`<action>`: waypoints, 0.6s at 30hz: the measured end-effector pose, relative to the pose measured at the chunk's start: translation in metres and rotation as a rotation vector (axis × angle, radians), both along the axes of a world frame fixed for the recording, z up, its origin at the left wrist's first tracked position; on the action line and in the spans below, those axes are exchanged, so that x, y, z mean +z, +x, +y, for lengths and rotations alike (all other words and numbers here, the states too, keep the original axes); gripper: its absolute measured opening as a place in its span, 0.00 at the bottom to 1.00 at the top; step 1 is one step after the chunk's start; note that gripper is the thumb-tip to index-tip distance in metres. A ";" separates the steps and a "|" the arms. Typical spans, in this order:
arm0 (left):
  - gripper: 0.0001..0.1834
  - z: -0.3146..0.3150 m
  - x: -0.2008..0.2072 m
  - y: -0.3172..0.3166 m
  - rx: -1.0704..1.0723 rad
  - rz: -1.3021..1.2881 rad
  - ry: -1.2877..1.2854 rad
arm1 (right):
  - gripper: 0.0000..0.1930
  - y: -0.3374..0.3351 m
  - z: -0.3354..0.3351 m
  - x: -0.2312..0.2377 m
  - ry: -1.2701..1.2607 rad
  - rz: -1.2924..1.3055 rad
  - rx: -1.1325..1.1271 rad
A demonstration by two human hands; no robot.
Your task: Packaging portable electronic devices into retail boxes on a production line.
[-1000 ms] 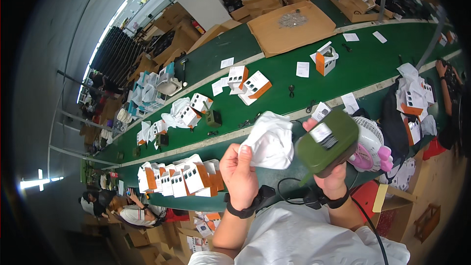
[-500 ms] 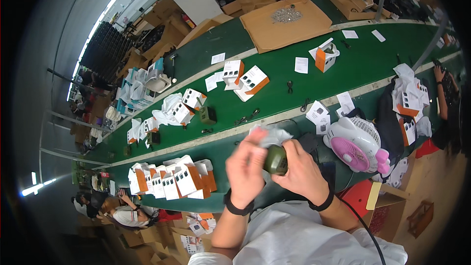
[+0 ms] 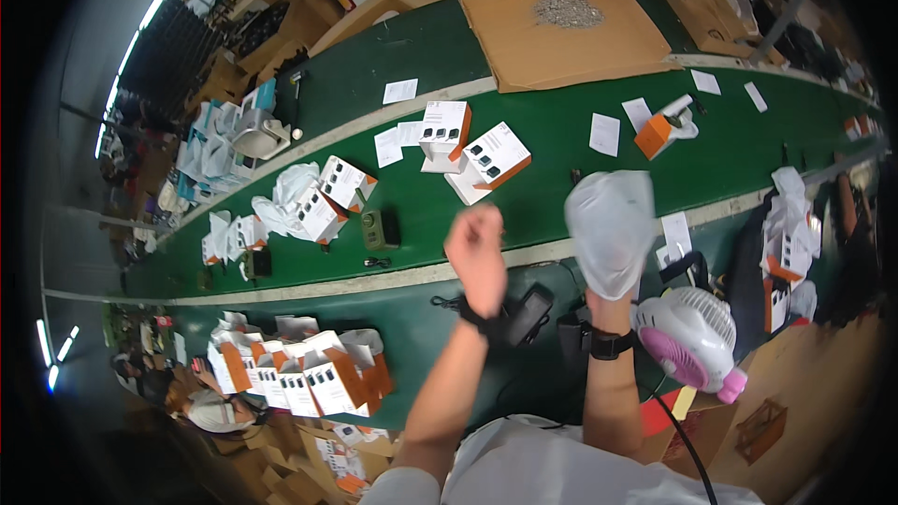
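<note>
My left hand (image 3: 478, 257) is lifted over the near edge of the green belt, its fingers curled in and slightly blurred. Whether anything is in them I cannot make out. My right hand (image 3: 606, 311) holds up a translucent white plastic bag (image 3: 613, 229), which bulges and hides most of the fingers. What is inside the bag does not show. Past my left hand stand two white-and-orange printed boxes (image 3: 493, 154) on the belt. A dark green boxy device (image 3: 379, 229) with a round front sits further left. Between my forearms lies a black device (image 3: 527, 315) on the near table.
A white fan with pink trim (image 3: 687, 337) stands right of my right wrist. Several open white-and-orange boxes (image 3: 323, 383) are grouped at the near left. A large cardboard sheet (image 3: 561, 47) bears small metal parts at the back. Leaflets (image 3: 605, 134) lie about the belt.
My hands have moved apart: the left toward the belt, the right holding the bag up. The rounded green device that was between them is out of sight. The view has shifted.
</note>
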State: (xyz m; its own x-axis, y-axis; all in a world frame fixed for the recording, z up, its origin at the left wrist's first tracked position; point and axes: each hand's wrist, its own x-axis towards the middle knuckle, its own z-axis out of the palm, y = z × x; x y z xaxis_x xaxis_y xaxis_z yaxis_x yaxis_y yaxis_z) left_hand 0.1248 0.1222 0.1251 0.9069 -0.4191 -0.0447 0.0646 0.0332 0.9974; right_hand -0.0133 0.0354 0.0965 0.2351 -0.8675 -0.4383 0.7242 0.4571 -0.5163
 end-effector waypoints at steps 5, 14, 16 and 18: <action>0.19 -0.064 -0.109 0.098 -0.053 0.126 0.613 | 0.22 0.048 -0.064 0.023 -0.451 0.342 -0.094; 0.05 -0.036 -0.100 0.111 -0.449 -0.753 0.655 | 0.19 0.044 -0.084 0.033 -1.100 0.744 0.410; 0.07 -0.023 -0.071 0.107 -0.681 -0.997 0.774 | 0.21 0.039 -0.081 0.012 -1.145 0.669 0.441; 0.17 0.018 -0.105 0.109 -0.640 -0.416 0.729 | 0.27 0.083 -0.053 0.023 -0.792 0.510 0.696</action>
State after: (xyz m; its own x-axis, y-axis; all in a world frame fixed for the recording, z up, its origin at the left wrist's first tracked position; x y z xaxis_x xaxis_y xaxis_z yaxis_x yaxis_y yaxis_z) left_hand 0.2336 0.1398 0.0201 0.5281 -0.8217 -0.2144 -0.4938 -0.5025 0.7097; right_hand 0.0695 -0.0176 0.1190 0.7198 -0.6940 -0.0140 0.0709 0.0935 -0.9931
